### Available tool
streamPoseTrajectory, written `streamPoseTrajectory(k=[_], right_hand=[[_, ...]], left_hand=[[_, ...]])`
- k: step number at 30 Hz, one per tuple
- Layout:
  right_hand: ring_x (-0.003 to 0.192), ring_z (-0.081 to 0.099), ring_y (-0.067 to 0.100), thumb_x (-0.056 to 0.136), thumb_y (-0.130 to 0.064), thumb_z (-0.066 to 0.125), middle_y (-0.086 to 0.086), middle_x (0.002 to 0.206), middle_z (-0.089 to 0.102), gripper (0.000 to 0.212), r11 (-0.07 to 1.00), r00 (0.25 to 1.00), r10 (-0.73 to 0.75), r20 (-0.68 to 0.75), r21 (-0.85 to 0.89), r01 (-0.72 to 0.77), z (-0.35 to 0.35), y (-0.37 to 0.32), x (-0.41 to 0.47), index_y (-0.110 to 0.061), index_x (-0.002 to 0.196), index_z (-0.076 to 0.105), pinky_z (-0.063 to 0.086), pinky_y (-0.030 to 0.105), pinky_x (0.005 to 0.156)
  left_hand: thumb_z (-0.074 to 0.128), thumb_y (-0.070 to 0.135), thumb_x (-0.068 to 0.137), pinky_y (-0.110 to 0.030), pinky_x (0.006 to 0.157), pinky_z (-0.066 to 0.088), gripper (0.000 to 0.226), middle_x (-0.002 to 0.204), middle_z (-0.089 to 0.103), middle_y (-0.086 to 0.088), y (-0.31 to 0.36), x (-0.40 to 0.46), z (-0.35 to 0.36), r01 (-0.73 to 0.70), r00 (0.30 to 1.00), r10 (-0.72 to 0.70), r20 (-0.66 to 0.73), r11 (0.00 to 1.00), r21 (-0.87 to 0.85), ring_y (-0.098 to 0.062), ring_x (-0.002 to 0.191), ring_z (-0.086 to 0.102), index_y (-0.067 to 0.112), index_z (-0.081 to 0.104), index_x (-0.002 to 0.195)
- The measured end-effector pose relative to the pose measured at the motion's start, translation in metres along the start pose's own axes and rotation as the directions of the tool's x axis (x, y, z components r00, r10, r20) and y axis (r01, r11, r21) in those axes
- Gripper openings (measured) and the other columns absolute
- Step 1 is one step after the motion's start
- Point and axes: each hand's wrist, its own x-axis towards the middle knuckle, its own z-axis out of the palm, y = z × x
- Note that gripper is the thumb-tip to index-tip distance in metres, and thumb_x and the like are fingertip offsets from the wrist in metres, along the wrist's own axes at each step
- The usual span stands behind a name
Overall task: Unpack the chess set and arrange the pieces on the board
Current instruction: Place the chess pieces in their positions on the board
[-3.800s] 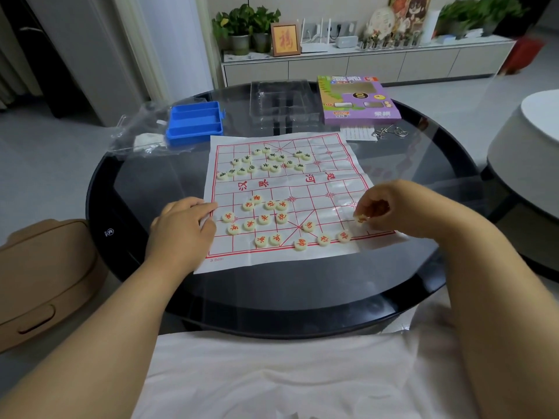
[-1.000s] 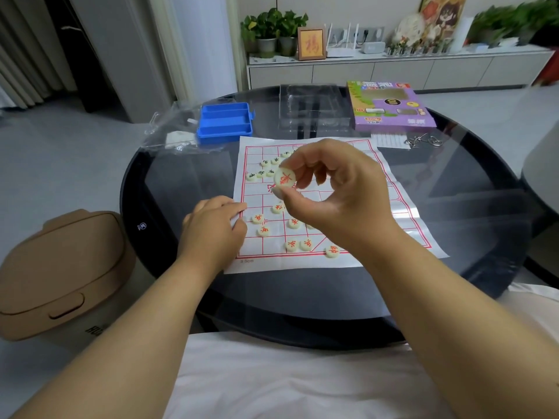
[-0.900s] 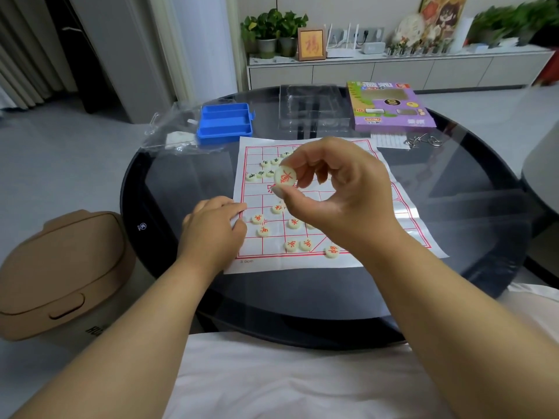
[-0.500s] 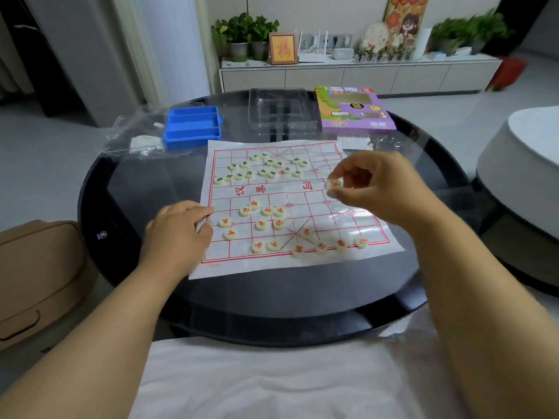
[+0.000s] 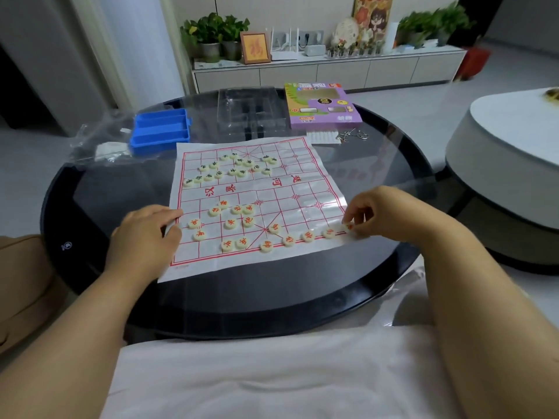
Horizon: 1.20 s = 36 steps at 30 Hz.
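A white paper chess board (image 5: 272, 192) with red lines lies on the round dark glass table (image 5: 242, 291). Several cream discs with red characters (image 5: 231, 223) are scattered on its near half, and a few stand in a row (image 5: 289, 241) along the near edge line. Cream discs with green characters (image 5: 234, 167) cluster on the far half. My right hand (image 5: 384, 211) pinches one red-marked disc (image 5: 348, 227) at the board's near right corner. My left hand (image 5: 145, 234) rests on the board's near left edge, fingers curled.
A blue plastic tray (image 5: 161, 130), a clear plastic insert (image 5: 251, 111) and the purple game box (image 5: 322, 105) sit behind the board. A crumpled clear bag (image 5: 99, 143) lies at far left. Metal ring puzzles (image 5: 352, 134) lie by the box. A white round table (image 5: 508, 164) stands right.
My right hand has carried the red disc from head height down to the board's near right corner, at the end of the row. My left hand has stayed on the board's left edge.
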Motion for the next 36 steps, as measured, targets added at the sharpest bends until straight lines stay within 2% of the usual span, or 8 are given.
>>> streamPoseTrajectory(k=[6, 10, 12, 15, 21, 30, 33, 36], right_hand=[[0.075, 0.057, 0.015, 0.077, -0.017, 0.073, -0.008, 0.085, 0.063, 0.02, 0.999, 1.0, 0.027, 0.006, -0.018, -0.027, 0.0, 0.0, 0.001, -0.031, 0.091, 0.07, 0.049, 0.028, 0.066], [0.076, 0.057, 0.015, 0.078, -0.025, 0.074, -0.009, 0.086, 0.061, 0.022, 1.0, 1.0, 0.024, 0.018, -0.02, -0.024, -0.002, -0.003, -0.001, -0.032, 0.098, 0.068, 0.048, 0.028, 0.066], [0.077, 0.055, 0.014, 0.078, -0.028, 0.074, -0.011, 0.088, 0.059, 0.025, 1.0, 1.0, -0.002, -0.028, -0.019, 0.001, -0.002, -0.007, -0.002, -0.033, 0.101, 0.066, 0.048, 0.028, 0.066], [0.076, 0.051, 0.007, 0.077, -0.033, 0.075, -0.015, 0.088, 0.053, 0.026, 0.997, 0.991, -0.078, -0.108, 0.014, 0.08, 0.001, -0.019, -0.001, -0.034, 0.1, 0.065, 0.038, 0.017, 0.061], [0.087, 0.051, 0.007, 0.077, -0.034, 0.074, -0.011, 0.101, 0.054, 0.028, 0.98, 0.978, -0.2, -0.056, -0.011, 0.2, 0.02, -0.044, 0.007, -0.034, 0.104, 0.066, 0.04, 0.015, 0.071], [0.091, 0.046, 0.006, 0.074, -0.042, 0.075, -0.013, 0.099, 0.053, 0.033, 0.945, 0.93, -0.316, -0.19, 0.022, 0.326, 0.044, -0.083, 0.011, -0.027, 0.103, 0.069, 0.041, 0.019, 0.079], [0.093, 0.045, 0.005, 0.076, -0.043, 0.074, -0.015, 0.099, 0.051, 0.031, 0.943, 0.925, -0.323, -0.201, 0.011, 0.331, 0.049, -0.091, 0.013, -0.028, 0.103, 0.069, 0.036, 0.017, 0.079], [0.092, 0.047, 0.005, 0.077, -0.041, 0.073, -0.012, 0.099, 0.055, 0.029, 0.94, 0.916, -0.326, -0.233, 0.023, 0.34, 0.052, -0.097, 0.016, -0.027, 0.102, 0.07, 0.039, 0.018, 0.079]], left_hand=[[0.051, 0.025, 0.094, -0.05, 0.102, 0.039, 0.034, 0.132, 0.056, 0.002, 0.001, 0.0, 0.0, 0.003, 1.0, -0.003, 0.001, 1.0, 0.007, -0.024, 0.119, 0.044, 0.023, 0.062, 0.126], [0.051, 0.026, 0.094, -0.049, 0.101, 0.039, 0.034, 0.132, 0.055, 0.003, 0.0, 0.001, 0.0, 0.008, 1.0, -0.008, 0.003, 1.0, 0.009, -0.024, 0.119, 0.044, 0.023, 0.062, 0.125], [0.05, 0.026, 0.094, -0.048, 0.102, 0.039, 0.034, 0.132, 0.055, 0.003, 0.0, 0.0, 0.0, 0.011, 1.0, -0.011, 0.002, 1.0, 0.006, -0.024, 0.12, 0.044, 0.024, 0.062, 0.126], [0.05, 0.027, 0.094, -0.048, 0.103, 0.038, 0.035, 0.132, 0.055, 0.004, 0.0, -0.001, 0.0, 0.016, 1.0, -0.016, 0.002, 1.0, -0.002, -0.023, 0.121, 0.043, 0.023, 0.061, 0.126], [0.05, 0.026, 0.094, -0.046, 0.103, 0.037, 0.035, 0.131, 0.055, 0.005, 0.0, -0.001, -0.001, 0.009, 1.0, -0.009, 0.001, 1.0, -0.019, -0.021, 0.12, 0.043, 0.024, 0.061, 0.127], [0.051, 0.025, 0.094, -0.042, 0.104, 0.036, 0.035, 0.132, 0.054, 0.007, 0.001, -0.001, 0.0, 0.016, 1.0, -0.016, -0.007, 0.999, -0.031, -0.02, 0.12, 0.043, 0.024, 0.061, 0.127], [0.05, 0.025, 0.094, -0.041, 0.104, 0.036, 0.035, 0.132, 0.054, 0.007, 0.001, -0.001, 0.0, 0.02, 1.0, -0.021, -0.006, 0.999, -0.046, -0.018, 0.121, 0.042, 0.024, 0.06, 0.128], [0.049, 0.027, 0.095, -0.04, 0.105, 0.036, 0.035, 0.132, 0.053, 0.008, 0.002, -0.001, -0.001, 0.027, 1.0, -0.027, 0.001, 0.999, -0.046, -0.018, 0.121, 0.042, 0.025, 0.06, 0.128]])
